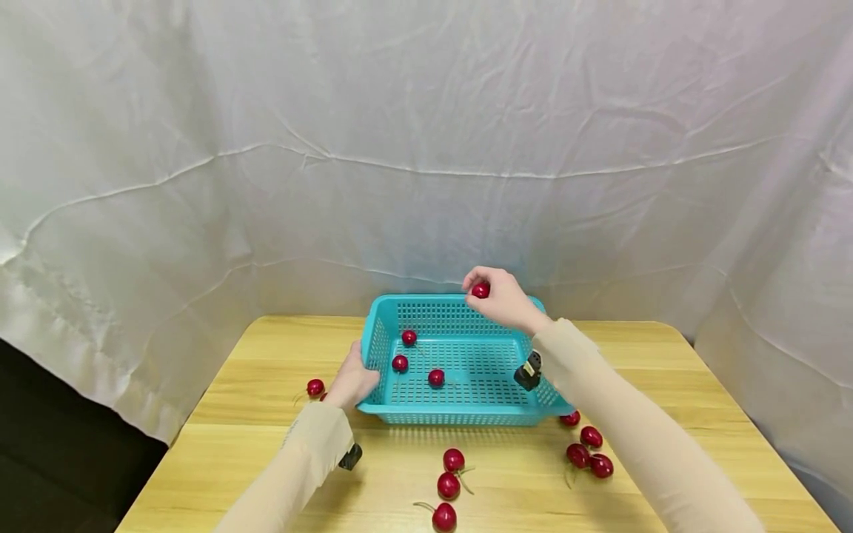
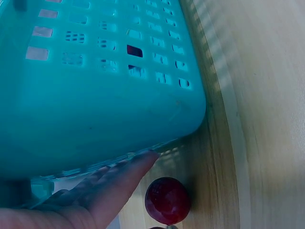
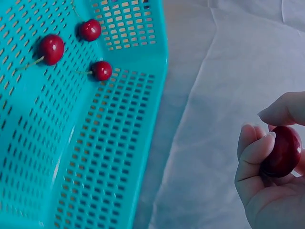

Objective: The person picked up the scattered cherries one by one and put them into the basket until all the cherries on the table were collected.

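A turquoise plastic basket (image 1: 460,416) with perforated walls stands on the table. My left hand (image 1: 353,379) grips its left side, thumb at the rim; in the left wrist view the fingers (image 2: 119,183) lie along the outer wall. My right hand (image 1: 506,300) holds a red cherry (image 1: 480,290) above the basket's back right edge. The held cherry (image 3: 282,151) is between thumb and curled fingers in the right wrist view. Inside the basket, toward its left, lie a back cherry (image 1: 409,337), a left cherry (image 1: 400,363) and a front cherry (image 1: 436,378).
On the wooden table (image 1: 240,444), stemmed cherries (image 1: 449,485) lie before the basket. Several more cherries (image 1: 578,455) sit at its front right corner, and others (image 1: 315,387) lie beside my left hand. A pale cloth (image 1: 426,148) hangs behind the table.
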`<state>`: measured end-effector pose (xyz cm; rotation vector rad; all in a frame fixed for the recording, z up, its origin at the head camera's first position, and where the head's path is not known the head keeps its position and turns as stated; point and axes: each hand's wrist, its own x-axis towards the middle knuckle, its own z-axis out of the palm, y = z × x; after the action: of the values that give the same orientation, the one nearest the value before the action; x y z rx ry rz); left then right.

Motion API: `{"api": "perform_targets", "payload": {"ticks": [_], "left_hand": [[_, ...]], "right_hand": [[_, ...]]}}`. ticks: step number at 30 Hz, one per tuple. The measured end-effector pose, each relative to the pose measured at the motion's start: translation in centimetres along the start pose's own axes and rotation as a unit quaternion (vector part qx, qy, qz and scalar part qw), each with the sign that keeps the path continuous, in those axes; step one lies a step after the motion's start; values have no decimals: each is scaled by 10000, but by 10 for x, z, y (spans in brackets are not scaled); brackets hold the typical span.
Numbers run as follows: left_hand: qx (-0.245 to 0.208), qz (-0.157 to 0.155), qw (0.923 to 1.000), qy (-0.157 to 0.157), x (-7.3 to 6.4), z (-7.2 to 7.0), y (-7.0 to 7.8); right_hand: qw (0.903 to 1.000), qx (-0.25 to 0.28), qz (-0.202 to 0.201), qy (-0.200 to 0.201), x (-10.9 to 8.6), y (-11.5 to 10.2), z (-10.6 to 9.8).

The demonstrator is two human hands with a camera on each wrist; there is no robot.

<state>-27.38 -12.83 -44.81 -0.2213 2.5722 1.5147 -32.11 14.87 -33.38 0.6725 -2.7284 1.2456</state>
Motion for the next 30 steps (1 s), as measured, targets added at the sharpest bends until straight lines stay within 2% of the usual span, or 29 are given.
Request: {"api": "perform_targets", "payload": {"ticks": [4,9,17,21,30], "left_hand": [[-65,27,10000,5,-1,0,1],[-150,115,9998,-7,-2,1,0],[-224,145,9996,0,-3,0,1],[-188,75,9998,-25,-1,1,2],[-128,35,9999,-45,1,2,3]], "right_hand": [[9977,519,420,-77,9,0,7],[9918,989,805,63,20,4,17],[9731,1867,1322,275,31,16,36],[9715,1842,1491,101,31,24,46],[9773,1164,1703,-477,26,30,62]]}}
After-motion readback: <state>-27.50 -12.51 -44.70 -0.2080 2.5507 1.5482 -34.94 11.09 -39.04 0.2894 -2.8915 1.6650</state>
